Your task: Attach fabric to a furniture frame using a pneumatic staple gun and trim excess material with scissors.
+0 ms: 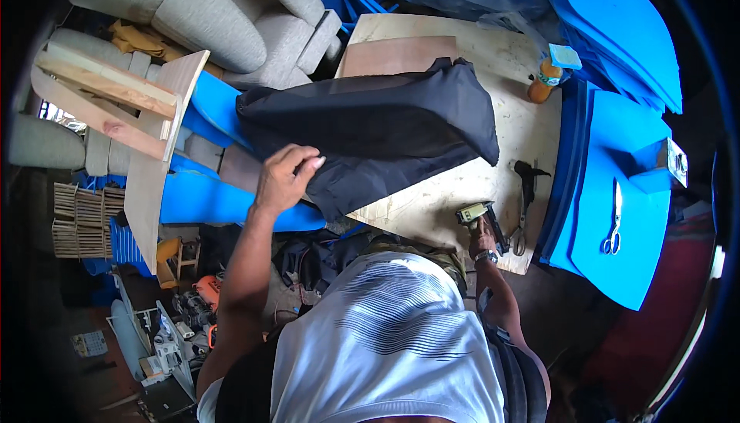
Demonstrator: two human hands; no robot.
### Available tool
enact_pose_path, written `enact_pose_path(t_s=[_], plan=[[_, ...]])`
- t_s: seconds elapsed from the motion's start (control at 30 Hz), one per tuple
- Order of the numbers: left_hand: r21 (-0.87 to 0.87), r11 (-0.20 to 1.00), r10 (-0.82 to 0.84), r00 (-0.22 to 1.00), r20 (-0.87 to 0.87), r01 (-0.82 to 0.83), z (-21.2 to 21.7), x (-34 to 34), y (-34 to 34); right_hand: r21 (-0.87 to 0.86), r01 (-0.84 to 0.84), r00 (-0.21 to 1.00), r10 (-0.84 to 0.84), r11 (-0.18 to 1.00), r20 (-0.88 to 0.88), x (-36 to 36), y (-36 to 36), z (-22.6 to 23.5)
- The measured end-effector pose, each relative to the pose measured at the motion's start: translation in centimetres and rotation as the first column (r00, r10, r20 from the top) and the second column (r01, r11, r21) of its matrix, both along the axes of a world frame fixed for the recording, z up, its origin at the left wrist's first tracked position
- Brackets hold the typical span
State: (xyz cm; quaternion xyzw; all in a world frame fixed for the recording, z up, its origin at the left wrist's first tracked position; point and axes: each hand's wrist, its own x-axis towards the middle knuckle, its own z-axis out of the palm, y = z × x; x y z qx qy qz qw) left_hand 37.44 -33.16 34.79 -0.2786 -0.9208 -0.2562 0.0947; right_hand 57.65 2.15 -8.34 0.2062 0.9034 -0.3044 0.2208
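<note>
Black fabric [385,114] lies draped over a long block-like shape on the wooden worktable, its loose near edge hanging past the table's left side. My left hand [287,178] is at the near left of this fabric, its fingers curled and drawn together close to the cloth. Whether anything is pinched between those fingertips, I cannot make out. My right hand [483,235] is wrapped round a staple gun [475,212] with a pale green body, low by the table's near edge. A pair of dark-handled scissors [519,239] lies just right of it.
Light plywood [509,130] forms the tabletop, bearing a bottle of orange liquid [543,82]. Silver scissors [614,226] rest on stacked blue foam sheets [617,145] at right. A wooden frame [150,145] with blue foam juts out at left, near grey sofas [208,22].
</note>
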Motion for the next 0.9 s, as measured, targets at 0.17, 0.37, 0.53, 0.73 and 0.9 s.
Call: enact_pose_path(t_s=[0.17,0.37,0.53,0.73,0.9], plan=[[0.037,0.997,-0.065,0.992,-0.105,0.069,-1.6,-0.1,0.3,0.039,-0.104,0.980,0.109,0.994,-0.169,-4.4,0.6,6.4],[0.142,0.986,-0.029,0.923,-0.383,0.090,3.4,-5.2,-0.9,-0.009,-0.218,0.445,0.091,0.976,-0.891,-13.5,-4.0,34.1],[-0.050,0.983,-0.180,0.905,-0.384,0.175,6.2,-8.4,-1.7,0.350,-0.286,0.075,0.385,0.892,-0.920,-20.5,-9.7,46.6],[0.012,0.999,-0.050,0.948,0.315,0.048,5.8,-11.8,-2.8,0.126,-0.478,0.637,0.442,0.869,-0.632,-28.1,-12.8,46.7],[0.061,0.990,-0.143,0.940,0.309,0.130,2.4,-12.9,-3.3,-0.062,-0.083,0.210,-0.044,0.995,-0.977,-25.5,-5.2,43.9]])
